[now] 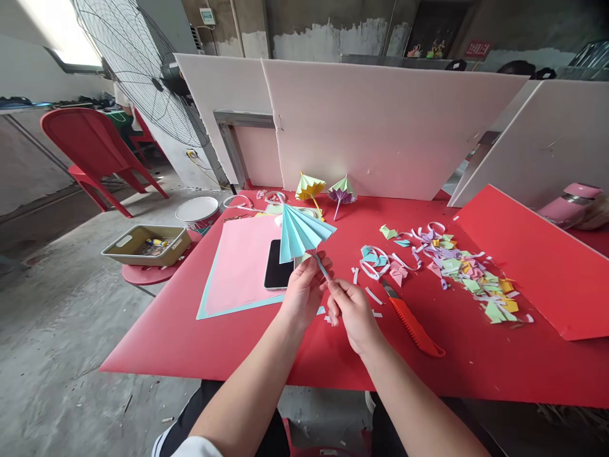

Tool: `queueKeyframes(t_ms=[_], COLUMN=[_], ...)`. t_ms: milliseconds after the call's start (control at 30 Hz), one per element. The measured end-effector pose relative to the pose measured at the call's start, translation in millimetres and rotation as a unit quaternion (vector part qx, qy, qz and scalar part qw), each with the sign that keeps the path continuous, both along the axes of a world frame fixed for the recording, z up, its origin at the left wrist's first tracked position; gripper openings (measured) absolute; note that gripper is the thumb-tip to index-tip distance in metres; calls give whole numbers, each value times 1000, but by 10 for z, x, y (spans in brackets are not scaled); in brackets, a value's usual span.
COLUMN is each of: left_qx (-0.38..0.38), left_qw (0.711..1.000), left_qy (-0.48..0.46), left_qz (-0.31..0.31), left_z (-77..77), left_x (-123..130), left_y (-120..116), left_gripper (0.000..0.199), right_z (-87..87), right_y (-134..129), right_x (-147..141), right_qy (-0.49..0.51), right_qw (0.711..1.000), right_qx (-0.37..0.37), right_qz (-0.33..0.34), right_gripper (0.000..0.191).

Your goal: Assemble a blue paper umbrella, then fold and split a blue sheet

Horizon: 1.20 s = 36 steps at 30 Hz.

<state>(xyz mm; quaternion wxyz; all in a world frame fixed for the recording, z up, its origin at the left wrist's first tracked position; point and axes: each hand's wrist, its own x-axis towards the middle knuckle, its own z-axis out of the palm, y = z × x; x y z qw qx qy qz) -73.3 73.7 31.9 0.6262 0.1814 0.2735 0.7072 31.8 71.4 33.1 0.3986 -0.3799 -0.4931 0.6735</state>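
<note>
cropped forearms [259,365]; left hand [306,284] and right hand [352,310] hold paper umbrella [303,232], stick [323,267] partly hidden.

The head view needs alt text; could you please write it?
The left hand and right hand hold a pleated blue paper umbrella by its stem above a red table with a phone, orange-handled cutter and colorful folded paper pieces.

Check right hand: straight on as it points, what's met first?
Likely the left hand, just ahead of the right hand by the stick of the blue paper umbrella; depth gap unclear.
</note>
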Motion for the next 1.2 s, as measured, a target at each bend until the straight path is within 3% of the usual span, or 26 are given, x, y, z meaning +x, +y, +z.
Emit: queueKeyframes(t_ms=[300, 600, 933, 1200], left_qx=[-10, 18, 28, 35], left_qw=[999, 999, 998, 992], left_qy=[9, -24, -50, -98], left_qz=[30, 11, 14, -68], left_z=[88, 189, 186, 158], left_x=[-58, -141, -227, -171], left_y=[-19, -33, -24, -39], left_gripper=[27, 28, 21, 26], right_z=[-75, 5, 30, 4], right_y=[-73, -148, -208, -214], right_x=[-59, -79, -99, -81], right_qy=[-16, -12, 27, 86], right_qw=[1000, 998, 996, 989], right_qx=[5, -17, -41, -81], right_qz=[20, 53, 80, 91], right_gripper=[32, 31, 30, 29])
